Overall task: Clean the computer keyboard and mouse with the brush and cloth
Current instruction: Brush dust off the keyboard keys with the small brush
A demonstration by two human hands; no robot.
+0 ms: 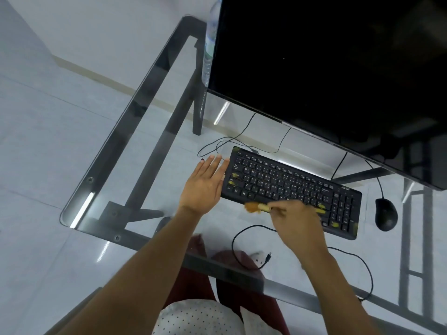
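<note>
A black keyboard lies at an angle on the glass desk, with yellowish smudges on several keys. My right hand grips a small brush whose orange bristles point left over the keyboard's near edge; the brush is blurred. My left hand is flat with fingers spread, resting against the keyboard's left end. A black mouse sits to the right of the keyboard. No cloth is in view.
A large dark monitor stands behind the keyboard. A plastic water bottle rises at its left edge. A loose black cable with a plug lies near the desk's front edge. Thin wires trail behind the keyboard.
</note>
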